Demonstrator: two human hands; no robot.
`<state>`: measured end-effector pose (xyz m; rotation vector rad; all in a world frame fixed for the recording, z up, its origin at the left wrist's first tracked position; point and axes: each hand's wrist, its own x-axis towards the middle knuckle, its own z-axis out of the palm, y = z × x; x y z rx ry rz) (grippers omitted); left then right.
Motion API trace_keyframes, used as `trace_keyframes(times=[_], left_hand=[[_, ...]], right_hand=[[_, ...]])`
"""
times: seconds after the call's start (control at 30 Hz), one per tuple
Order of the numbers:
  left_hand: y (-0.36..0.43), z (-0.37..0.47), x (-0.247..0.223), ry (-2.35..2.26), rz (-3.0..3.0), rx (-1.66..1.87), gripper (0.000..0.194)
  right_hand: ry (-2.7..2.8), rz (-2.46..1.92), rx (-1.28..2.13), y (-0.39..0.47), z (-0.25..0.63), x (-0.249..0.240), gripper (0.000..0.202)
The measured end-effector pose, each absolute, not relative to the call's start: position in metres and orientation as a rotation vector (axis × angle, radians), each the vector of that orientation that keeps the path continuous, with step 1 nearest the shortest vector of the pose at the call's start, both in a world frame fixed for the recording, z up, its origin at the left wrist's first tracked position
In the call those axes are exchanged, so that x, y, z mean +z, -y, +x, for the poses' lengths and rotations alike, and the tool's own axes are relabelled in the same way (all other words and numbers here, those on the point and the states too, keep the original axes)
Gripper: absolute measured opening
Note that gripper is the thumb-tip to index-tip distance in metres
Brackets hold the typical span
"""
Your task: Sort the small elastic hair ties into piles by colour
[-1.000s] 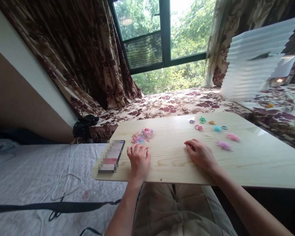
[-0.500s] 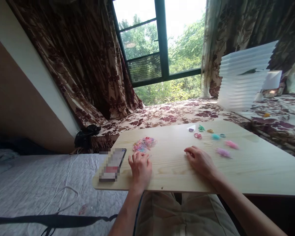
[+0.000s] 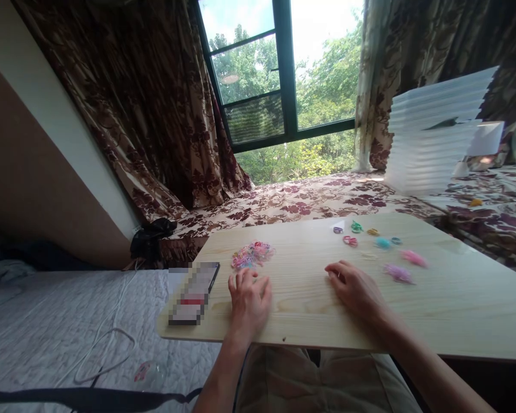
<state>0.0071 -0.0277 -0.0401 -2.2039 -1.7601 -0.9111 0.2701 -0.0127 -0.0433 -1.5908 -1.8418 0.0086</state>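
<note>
On the wooden table, my left hand rests with bent fingers and its thumb apart, at the near edge of a mixed pile of small colourful elastic bands. Nothing shows in it. My right hand lies on its side to the right, fingers curled together with the thumb close by; what they hold, if anything, is too small to make out. Beyond it are small sorted groups: purple bands, red-pink bands, green bands, a turquoise clump, a pink clump and a lilac clump.
A phone lies at the left edge of the table. Left of it is a quilted bed with a white cable. A tall white stack stands on the flowered window ledge.
The view has shifted slightly. My left thumb and fingers have spread a little beside the pile. My right hand stays curled in nearly the same place.
</note>
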Motion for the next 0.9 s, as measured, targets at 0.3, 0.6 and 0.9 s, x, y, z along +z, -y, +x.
trace_keyframes(times=[0.3, 0.6, 0.9], left_hand=[[0.016, 0.0, -0.036, 1.869, -2.075, -0.862, 0.025], [0.002, -0.009, -0.035, 1.887, -2.105, -0.738, 0.024], [0.023, -0.008, -0.031, 1.793, -2.227, -0.773, 0.021]], right_hand=[[1.852, -1.571, 0.01, 0.015, 0.27, -0.042, 0.024], [1.854, -1.59, 0.02, 0.015, 0.27, -0.042, 0.024], [1.855, -1.583, 0.008, 0.016, 0.27, -0.041, 0.024]])
